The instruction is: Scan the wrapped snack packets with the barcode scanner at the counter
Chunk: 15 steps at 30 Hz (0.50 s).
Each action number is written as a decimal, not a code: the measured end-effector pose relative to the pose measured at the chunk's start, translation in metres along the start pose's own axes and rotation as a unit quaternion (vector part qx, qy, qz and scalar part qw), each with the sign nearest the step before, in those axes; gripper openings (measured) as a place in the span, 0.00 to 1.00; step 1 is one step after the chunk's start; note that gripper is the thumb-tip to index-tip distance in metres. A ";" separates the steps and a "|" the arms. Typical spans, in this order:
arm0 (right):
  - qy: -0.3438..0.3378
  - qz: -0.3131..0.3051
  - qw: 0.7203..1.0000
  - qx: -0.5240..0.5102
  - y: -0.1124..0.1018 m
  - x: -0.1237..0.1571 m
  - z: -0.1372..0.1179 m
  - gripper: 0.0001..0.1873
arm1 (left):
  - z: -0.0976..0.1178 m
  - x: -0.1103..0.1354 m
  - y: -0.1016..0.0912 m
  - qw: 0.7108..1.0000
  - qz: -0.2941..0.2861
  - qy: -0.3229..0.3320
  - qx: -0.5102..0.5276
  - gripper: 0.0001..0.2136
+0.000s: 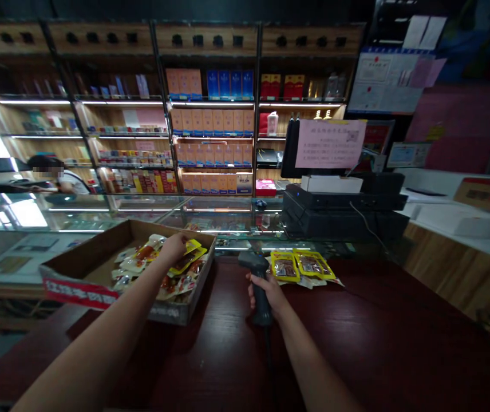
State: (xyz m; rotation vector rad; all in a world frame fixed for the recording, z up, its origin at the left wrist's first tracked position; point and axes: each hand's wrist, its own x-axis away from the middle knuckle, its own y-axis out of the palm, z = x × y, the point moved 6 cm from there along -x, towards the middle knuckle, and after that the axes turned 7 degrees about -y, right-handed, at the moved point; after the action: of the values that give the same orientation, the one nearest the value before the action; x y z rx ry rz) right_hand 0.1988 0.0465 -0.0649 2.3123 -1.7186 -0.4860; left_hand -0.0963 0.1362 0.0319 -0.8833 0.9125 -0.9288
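Observation:
My right hand (268, 292) is wrapped round the grip of a dark barcode scanner (261, 300), whose head points away and to the left above the dark red table. A cable runs down from the scanner's base. Over an open cardboard box (170, 312), my left hand (174, 250) is closed on the edge of a yellow snack packet (189, 257); its fingertips are partly hidden. Several clear and white vacuum-packed snacks (144, 254) lie beneath in the box. Right of the scanner, yellow-edged snack packets (300, 266) rest in a small group on the table.
Behind the table runs a glass display counter (172, 212). A monitor with a pink notice (330, 144) stands on black equipment (339, 212) at the back right. Shelves of boxed goods (210, 121) line the wall. A person (62, 180) is at the far left.

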 end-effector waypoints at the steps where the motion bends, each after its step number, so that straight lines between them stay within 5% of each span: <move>1: 0.001 -0.004 1.000 -0.004 0.001 0.000 0.005 0.24 | -0.008 -0.004 0.002 0.999 -0.022 0.004 -0.042 0.10; 8: 0.010 -0.032 0.999 0.001 -0.008 0.006 0.024 0.24 | -0.024 -0.017 0.021 0.990 -0.087 0.016 -0.114 0.10; 15: 0.000 -0.031 0.999 -0.008 -0.011 0.008 0.019 0.21 | -0.027 -0.009 0.005 0.990 -0.062 -0.016 -0.127 0.10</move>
State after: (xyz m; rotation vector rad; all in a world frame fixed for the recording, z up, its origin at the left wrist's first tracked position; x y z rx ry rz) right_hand 0.2026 0.0427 -0.0877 2.3607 -1.6399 -0.5108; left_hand -0.1221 0.1401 0.0197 -1.1802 0.9712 -0.9131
